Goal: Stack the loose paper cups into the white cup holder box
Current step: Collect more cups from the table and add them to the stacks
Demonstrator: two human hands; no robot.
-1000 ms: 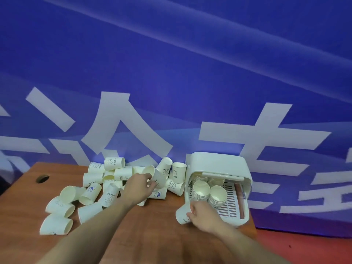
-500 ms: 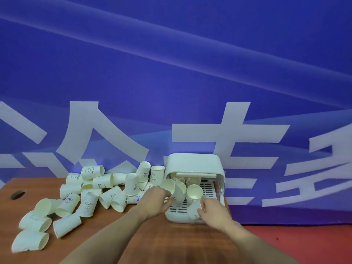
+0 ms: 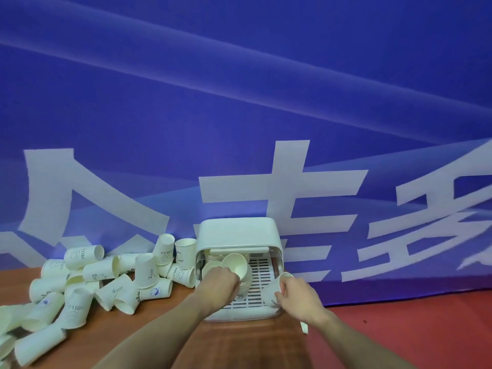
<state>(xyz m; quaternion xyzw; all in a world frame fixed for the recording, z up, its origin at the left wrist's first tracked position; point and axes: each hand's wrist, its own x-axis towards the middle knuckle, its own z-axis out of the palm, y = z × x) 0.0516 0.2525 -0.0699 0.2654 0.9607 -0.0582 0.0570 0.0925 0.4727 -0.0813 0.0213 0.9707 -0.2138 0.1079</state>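
Fingers [image 3: 231, 282] of the left hand [image 3: 218, 287] curl round a paper cup [image 3: 237, 265] inside the white cup holder box [image 3: 239, 233]; the right hand [image 3: 299, 299] grips a second cup [image 3: 273, 292] at the box's right front corner.
A wooden desk [image 3: 239, 342] stands against a blue banner [image 3: 239, 102] with large white characters, red floor [image 3: 412, 323] to its right. The box sits at the desk's far right edge, its open front facing the person, a slotted tray [image 3: 259, 272] inside. The left hand's cup tilts mouth-up toward the camera above nested cups. The right hand's cup lies tilted, mouth up and to the right, its long axis slanting. A heap of loose cups [image 3: 106, 278] lies mostly on their sides along the desk's far and left edges.
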